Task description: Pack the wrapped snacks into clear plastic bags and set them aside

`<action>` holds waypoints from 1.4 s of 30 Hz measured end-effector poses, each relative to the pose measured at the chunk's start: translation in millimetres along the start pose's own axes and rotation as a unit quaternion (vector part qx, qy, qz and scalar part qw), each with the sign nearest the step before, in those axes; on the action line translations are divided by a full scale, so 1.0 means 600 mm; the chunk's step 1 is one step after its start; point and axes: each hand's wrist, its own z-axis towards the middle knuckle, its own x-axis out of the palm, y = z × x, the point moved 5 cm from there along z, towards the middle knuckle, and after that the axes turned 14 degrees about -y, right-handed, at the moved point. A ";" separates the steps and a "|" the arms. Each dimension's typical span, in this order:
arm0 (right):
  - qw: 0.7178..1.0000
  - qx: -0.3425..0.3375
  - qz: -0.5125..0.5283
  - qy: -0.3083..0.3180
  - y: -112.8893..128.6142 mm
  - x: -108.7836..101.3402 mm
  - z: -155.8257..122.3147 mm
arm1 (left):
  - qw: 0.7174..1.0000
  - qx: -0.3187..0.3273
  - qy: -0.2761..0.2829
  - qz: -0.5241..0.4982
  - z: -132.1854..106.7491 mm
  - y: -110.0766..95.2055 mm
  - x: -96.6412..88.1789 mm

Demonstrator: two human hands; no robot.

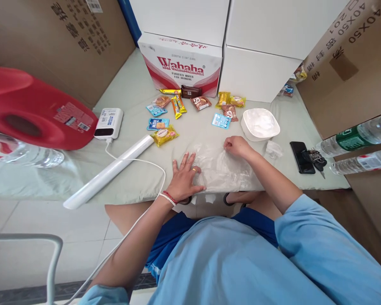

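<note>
Between fingers: clear plastic sheet [220, 171], spread but wrinkled. Left hand [184, 180] splayed flat at its left edge, gripping nothing. Right hand [238, 147] curled at its far side; whether fingertips pinch it, cannot tell. Judged partway: sheet laid out, wrinkles left. Beyond right fingers, white tub [248, 132]; beyond left fingers, wrapped snacks [165, 136], loose.

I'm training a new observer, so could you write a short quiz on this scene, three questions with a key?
1. Which hand is spread, palm down, at the edge of the clear plastic?
2. True or false: the phone lies to the right of the tub.
3. The white cable plugs into: A) phone; B) power bank; C) tub.

Key:
1. The left hand.
2. True.
3. B.
</note>
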 end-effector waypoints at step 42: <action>0.954 -0.214 -0.053 -0.201 0.138 0.017 -0.227 | 0.968 -0.148 0.138 0.149 0.035 0.026 -0.005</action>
